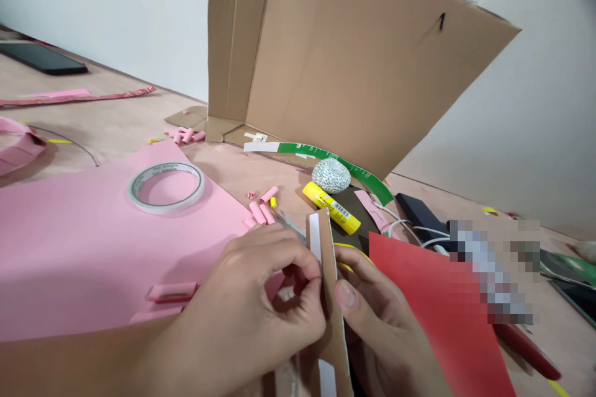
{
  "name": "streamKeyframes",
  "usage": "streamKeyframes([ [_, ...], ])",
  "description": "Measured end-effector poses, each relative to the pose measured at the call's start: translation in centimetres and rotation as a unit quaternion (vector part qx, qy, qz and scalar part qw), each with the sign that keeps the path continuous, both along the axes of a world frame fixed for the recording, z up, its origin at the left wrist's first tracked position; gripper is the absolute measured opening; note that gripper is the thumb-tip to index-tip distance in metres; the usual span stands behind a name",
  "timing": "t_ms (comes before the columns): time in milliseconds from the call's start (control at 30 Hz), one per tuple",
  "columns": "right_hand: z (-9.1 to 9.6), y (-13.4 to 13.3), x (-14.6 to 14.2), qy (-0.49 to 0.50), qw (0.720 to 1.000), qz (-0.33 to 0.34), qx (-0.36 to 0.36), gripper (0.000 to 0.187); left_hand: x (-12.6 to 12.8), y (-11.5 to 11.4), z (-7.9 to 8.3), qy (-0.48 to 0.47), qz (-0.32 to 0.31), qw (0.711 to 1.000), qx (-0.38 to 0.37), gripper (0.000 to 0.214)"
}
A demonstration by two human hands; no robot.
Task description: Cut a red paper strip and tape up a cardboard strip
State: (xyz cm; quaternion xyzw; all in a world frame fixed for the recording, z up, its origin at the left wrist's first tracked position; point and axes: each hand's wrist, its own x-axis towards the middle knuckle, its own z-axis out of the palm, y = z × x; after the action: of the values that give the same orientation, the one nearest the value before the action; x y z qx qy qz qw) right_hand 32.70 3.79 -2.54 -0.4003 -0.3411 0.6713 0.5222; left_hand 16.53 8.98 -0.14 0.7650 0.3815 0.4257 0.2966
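Note:
A narrow cardboard strip [331, 285] stands upright between my hands, with white tape [315, 237] along its upper face. My left hand [251, 304] pinches the strip's edge and the tape between thumb and fingers. My right hand [377, 316] holds the strip from the other side, its thumb pressed on the cardboard. A red paper sheet [442, 304] lies just right of my right hand. Left of my left hand lies a pink paper sheet [93, 248], carrying a roll of tape [166, 187]. Small pink paper rolls [258, 211] lie by my left fingertips.
A yellow glue stick [331, 207] and a speckled ball [331, 175] lie ahead, near a green-and-white strip [316, 152]. A cardboard panel [354, 56] stands behind them. A black box [419, 211] and white cables lie to the right.

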Motion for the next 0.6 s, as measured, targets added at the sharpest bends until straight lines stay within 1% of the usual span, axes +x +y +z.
streamKeyframes([
  [133,0.2,0.0,-0.1,0.001,1.0,-0.012,-0.025,0.029,-0.1,0.1,0.1,0.002,-0.008,1.0,-0.029,0.017],
  [233,0.5,0.1,-0.1,-0.006,1.0,-0.012,-0.028,0.032,-0.1,0.1,0.0,-0.013,-0.008,0.999,-0.041,0.016],
  [400,1.0,-0.1,-0.4,-0.013,0.998,-0.024,-0.059,0.033,0.0,0.1,-0.2,-0.028,-0.005,0.998,-0.064,0.016],
  [533,0.2,-0.3,-0.3,-0.001,0.998,-0.026,-0.056,0.038,0.1,0.1,-0.2,-0.049,-0.002,0.993,-0.106,0.014],
  [600,-0.5,-0.5,-0.1,-0.003,0.998,-0.028,-0.055,0.042,0.2,0.1,-0.3,-0.072,-0.017,0.983,-0.165,0.012],
])
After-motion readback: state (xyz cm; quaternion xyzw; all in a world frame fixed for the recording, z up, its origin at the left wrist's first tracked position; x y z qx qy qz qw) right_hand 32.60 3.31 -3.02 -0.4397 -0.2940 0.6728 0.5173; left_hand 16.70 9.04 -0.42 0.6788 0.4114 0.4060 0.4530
